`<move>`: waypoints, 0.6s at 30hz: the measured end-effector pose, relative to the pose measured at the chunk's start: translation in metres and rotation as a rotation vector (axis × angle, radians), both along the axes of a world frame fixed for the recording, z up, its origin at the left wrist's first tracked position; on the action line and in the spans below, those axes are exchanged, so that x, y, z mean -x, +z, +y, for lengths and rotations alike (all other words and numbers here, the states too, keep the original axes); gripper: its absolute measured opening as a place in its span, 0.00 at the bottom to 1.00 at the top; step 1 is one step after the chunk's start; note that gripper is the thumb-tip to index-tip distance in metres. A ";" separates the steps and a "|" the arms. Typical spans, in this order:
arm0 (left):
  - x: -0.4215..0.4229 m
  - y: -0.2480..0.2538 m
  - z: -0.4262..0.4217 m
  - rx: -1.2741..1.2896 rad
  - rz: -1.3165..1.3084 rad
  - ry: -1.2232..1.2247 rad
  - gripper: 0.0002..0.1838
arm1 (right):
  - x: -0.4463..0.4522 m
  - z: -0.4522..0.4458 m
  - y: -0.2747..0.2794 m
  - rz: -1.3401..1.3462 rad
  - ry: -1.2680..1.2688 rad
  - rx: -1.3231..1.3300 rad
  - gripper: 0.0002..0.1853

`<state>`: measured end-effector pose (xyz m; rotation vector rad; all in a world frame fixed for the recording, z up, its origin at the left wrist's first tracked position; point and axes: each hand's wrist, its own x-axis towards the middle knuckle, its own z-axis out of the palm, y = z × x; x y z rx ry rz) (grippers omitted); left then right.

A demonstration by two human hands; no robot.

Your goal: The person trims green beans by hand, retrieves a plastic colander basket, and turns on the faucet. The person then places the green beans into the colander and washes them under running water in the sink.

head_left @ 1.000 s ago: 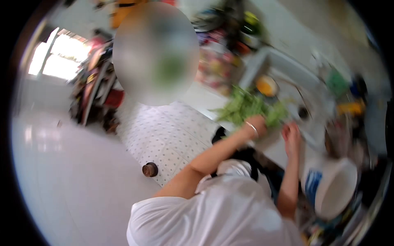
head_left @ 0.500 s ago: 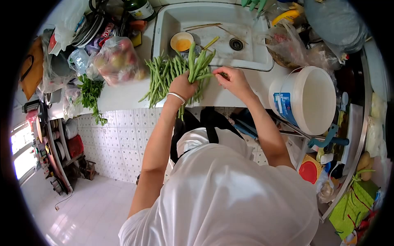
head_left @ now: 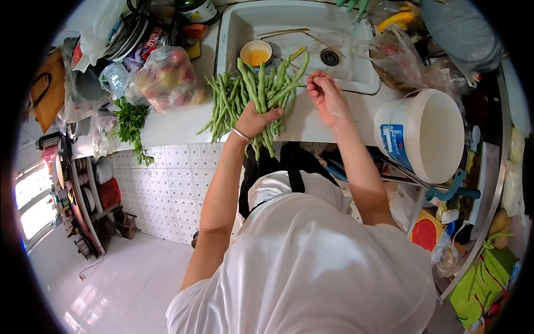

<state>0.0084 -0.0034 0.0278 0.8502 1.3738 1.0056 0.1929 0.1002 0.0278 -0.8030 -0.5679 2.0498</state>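
Long green beans (head_left: 258, 83) lie in a pile on the white counter (head_left: 345, 123), against the front rim of the sink. My left hand (head_left: 257, 119), with a bracelet at the wrist, is wrapped round a bunch of them, and their tips reach over the sink edge. To the right of the bunch, my right hand (head_left: 328, 97) is raised above the counter, apart from the beans. Its fingers are curled with the fingertips close together, and whether anything small is between them cannot be made out.
The sink (head_left: 356, 61) holds a bowl (head_left: 256, 53) with something yellow, and thin sticks. Bagged fruit (head_left: 169, 80) and leafy greens (head_left: 132, 125) are at the left. A white bucket (head_left: 425, 133) stands right, near bags and a crowded shelf.
My right hand has moved away from the bean tips and turned, fingers up. My left hand keeps its hold on the bunch. The whole view has shifted slightly.
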 end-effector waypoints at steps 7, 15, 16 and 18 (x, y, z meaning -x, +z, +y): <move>0.005 -0.005 -0.006 -0.131 -0.027 -0.095 0.15 | 0.002 -0.005 0.088 -0.415 0.271 -0.450 0.09; 0.005 0.006 -0.009 -0.227 0.507 -0.214 0.21 | 0.024 -0.022 0.067 -1.010 0.328 -1.267 0.08; 0.005 0.007 -0.010 -0.225 0.509 -0.214 0.21 | 0.025 -0.023 0.065 -1.025 0.392 -1.277 0.09; 0.005 0.010 -0.010 -0.215 0.544 -0.174 0.21 | 0.026 -0.020 0.068 -1.005 0.481 -1.186 0.09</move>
